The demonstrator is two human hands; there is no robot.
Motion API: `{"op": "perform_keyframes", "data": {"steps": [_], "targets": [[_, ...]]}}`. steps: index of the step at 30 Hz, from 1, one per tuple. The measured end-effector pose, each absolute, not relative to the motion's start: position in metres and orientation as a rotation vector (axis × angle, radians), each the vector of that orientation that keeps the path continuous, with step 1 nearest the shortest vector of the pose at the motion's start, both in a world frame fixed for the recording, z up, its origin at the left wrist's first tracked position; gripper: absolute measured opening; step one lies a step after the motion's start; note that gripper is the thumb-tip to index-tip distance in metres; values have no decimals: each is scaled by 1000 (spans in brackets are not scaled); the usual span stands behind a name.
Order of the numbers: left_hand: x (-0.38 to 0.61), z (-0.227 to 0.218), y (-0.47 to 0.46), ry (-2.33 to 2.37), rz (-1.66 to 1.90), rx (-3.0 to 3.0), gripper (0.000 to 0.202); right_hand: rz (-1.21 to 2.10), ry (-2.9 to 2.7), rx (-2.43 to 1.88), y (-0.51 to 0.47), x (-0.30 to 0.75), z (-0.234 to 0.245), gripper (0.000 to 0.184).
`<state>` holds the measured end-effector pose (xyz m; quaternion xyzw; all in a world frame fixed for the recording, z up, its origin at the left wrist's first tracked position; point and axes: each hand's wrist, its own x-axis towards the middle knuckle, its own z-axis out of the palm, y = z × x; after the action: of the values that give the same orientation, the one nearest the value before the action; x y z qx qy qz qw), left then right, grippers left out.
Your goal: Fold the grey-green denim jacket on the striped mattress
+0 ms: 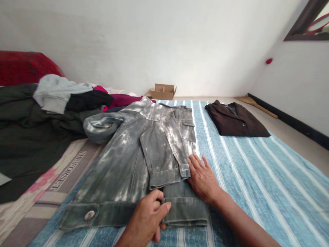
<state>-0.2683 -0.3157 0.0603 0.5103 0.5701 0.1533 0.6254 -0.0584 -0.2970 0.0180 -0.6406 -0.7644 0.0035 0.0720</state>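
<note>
A grey-green tie-dyed denim jacket (110, 171) lies spread on the blue striped cloth, its waistband toward me. One side is folded inward over the body, and one sleeve (164, 154) lies down along it with its cuff near my hands. The other sleeve (102, 127) is bunched at the left. My left hand (149, 214) pinches the edge of the folded part at the waistband, thumb on top. My right hand (202, 176) rests flat with its fingers stretched out, against the jacket's right edge beside the cuff.
A folded dark brown garment (236, 118) lies at the far right of the striped cloth (246, 171). Piled clothes (59, 96) fill the left side. A small open cardboard box (163, 92) stands by the back wall. A patterned mat (66, 168) shows at the left.
</note>
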Motion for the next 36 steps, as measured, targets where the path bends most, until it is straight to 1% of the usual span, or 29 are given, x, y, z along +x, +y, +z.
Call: {"op": "perform_keyframes", "data": {"steps": [2,10,17,27,33,36], "targets": [[-270,61,-314,1288,350,1129,38,7,-2260,-1917,-298,-59,20,49],[-275,55,-312,1233,378,1127,35,12,-2243,-1838,-298,-61,26,35],[-271,58,-312,1257,393,1113,33,-31,-2168,-1871,-299,-67,18,36],[-272,56,-311,1228,376,1115,32,87,-2129,-1955,-296,-71,27,23],[-269,67,-310,1218,507,1040,25,115,-2101,-1944,-297,-73,33,18],[-266,70,-310,1147,635,888,20,137,-2051,-1945,-298,-75,36,15]]}}
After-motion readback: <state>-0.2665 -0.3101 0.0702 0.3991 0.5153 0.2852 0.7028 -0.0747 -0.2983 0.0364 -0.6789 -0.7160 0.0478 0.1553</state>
